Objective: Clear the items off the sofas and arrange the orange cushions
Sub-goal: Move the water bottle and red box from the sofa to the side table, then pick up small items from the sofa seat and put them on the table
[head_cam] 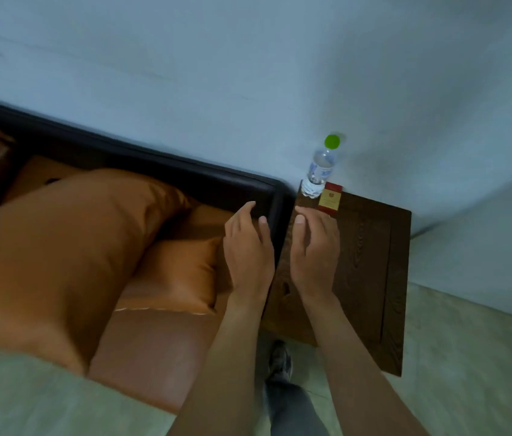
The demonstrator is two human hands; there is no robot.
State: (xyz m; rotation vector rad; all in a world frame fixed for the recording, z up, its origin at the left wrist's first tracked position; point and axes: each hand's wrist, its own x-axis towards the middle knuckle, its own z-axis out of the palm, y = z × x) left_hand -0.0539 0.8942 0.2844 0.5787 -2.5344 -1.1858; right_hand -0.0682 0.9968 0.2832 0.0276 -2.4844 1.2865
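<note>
Orange cushions (69, 247) just left of both empty, loosely curled hands (279, 247), water bottle (319, 171) beyond.

No readable text anywhere | red box (329, 198) at 1 o'clock on the wooden side table (371, 262): gold panel with a small emblem, lettering too blurred to read | water bottle (319, 171) just beside it, at its 11 o'clock: pale blue label, print illegible
</note>
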